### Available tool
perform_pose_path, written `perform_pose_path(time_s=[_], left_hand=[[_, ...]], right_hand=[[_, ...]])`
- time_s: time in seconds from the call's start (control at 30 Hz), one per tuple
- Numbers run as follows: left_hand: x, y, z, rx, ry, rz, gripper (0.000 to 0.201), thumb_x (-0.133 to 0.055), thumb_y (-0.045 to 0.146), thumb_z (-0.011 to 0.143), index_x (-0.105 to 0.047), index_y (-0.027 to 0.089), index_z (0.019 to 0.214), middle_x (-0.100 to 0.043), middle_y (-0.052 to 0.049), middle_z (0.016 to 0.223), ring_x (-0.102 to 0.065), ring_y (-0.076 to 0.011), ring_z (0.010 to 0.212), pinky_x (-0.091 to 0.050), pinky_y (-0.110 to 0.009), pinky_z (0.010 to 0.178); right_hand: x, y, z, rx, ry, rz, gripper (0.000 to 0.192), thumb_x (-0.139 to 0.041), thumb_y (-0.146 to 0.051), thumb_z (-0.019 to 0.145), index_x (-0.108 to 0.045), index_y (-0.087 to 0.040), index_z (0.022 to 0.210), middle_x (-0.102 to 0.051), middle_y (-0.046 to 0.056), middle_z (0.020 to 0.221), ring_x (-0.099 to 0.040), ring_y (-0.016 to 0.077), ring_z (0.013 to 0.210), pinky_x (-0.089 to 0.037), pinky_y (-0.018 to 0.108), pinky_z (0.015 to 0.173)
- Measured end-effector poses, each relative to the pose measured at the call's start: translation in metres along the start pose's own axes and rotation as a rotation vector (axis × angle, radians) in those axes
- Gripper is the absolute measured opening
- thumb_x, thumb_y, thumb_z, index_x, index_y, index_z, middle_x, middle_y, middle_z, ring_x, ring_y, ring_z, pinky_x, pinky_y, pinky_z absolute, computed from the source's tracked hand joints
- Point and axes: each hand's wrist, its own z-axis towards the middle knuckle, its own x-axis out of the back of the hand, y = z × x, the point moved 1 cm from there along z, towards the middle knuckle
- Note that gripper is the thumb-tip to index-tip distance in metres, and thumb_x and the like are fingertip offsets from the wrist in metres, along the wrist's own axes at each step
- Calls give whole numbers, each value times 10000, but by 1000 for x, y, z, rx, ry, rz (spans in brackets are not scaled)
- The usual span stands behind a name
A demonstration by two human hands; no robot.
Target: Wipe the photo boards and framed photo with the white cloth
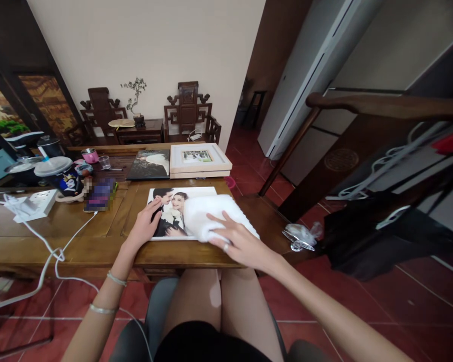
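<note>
A wedding photo panel (169,223) with a white edge lies flat on the wooden table, showing a couple in dark and white clothes. My left hand (148,220) rests on its left side, fingers stretched out over the picture. A fluffy white towel (226,206) covers the panel's right part and hangs a little past its right edge. My right hand (236,239), with a ring on one finger, holds the towel against the panel, fingers spread over its near side. What lies under the towel is hidden.
Behind the panel are a dark photo album (149,165) and stacked white picture frames (200,160). At left are a phone (100,195) on a cable, a power strip (38,203), a lidded cup (66,176) and a small glass (104,162). A wooden chair (347,146) stands at right.
</note>
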Motion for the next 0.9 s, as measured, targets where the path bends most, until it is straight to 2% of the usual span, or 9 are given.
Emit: perform_pose_path(time_s=[0.1,0.2,0.3,0.4,0.5,0.6,0.73,0.9], left_hand=[[-1,1,0,5,0,-3,424,-402,303,926,-558,162,1294,-475,-90,1427,-413,-212,1344,-288,-407,1148],[0,1,-1,0,-9,4,438,-393,292,926,-555,126,1297,-468,-114,1428,-408,-216,1348,-283,-404,1150],[1,2,0,-4,-17,13,453,-394,296,926,-546,101,1305,-457,-127,1434,-400,-216,1352,-274,-395,1153],[2,1,-1,-2,-23,6,446,-401,307,927,-546,122,1306,-461,-116,1432,-404,-215,1350,-279,-403,1150],[2,0,-1,3,-20,-16,441,-410,311,925,-551,129,1301,-469,-119,1426,-411,-215,1346,-281,-403,1149],[3,1,-2,8,-14,-27,427,-414,314,924,-556,162,1297,-473,-98,1427,-406,-212,1349,-281,-408,1148],[2,2,-1,5,-24,-14,436,-405,317,930,-548,151,1307,-468,-104,1430,-397,-215,1354,-280,-407,1149],[0,1,-1,-2,-13,0,431,-395,304,933,-540,169,1315,-467,-92,1432,-398,-214,1354,-280,-419,1149]], right_hand=[[3,-20,-27,56,-69,23,321,-430,-361,951,-714,-218,906,-426,89,1461,-425,275,1329,-193,528,1167],[6,-21,-24,90,-98,26,319,-433,-355,952,-713,-218,887,-484,85,1422,-416,256,1337,-198,498,1174],[7,-1,8,67,-60,-2,307,-419,-328,957,-704,-234,1021,-573,60,1345,-407,258,1343,-231,509,1156],[5,29,51,12,-14,-71,334,-417,-329,957,-655,-212,1160,-572,82,1345,-445,279,1315,-252,529,1131],[0,52,88,-11,5,-166,378,-410,-357,962,-599,-194,1246,-524,113,1390,-344,304,1376,-230,587,1107],[-5,60,103,23,3,-242,356,-401,-317,962,-606,-230,1239,-440,86,1461,-254,334,1410,-180,661,1082],[-8,46,81,73,-25,-254,337,-428,-227,933,-643,-246,1191,-365,46,1505,-198,347,1425,-152,692,1076],[-7,3,19,146,-87,-189,309,-444,-216,923,-689,-267,1105,-370,13,1501,-174,330,1434,-126,675,1108]])
